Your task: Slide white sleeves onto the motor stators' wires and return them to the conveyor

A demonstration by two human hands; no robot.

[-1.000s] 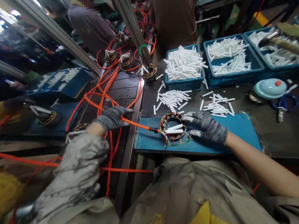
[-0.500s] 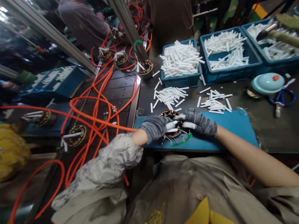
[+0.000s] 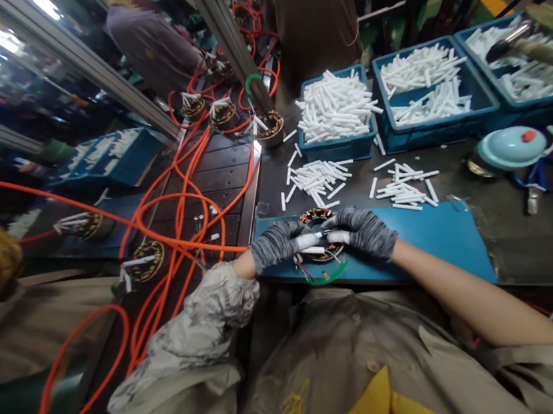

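One wound ring (image 3: 315, 215) lies on one blue board (image 3: 431, 235), between the left hand (image 3: 277, 244) and the right hand (image 3: 369, 230). Both have fingers bent narrow over it; what they pinch, I cannot tell. Beyond are two piles of white tubes (image 3: 320, 179) and three blue bins (image 3: 340, 151).

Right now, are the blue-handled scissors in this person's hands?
No, the scissors lie on the table, away from the left hand and right hand.
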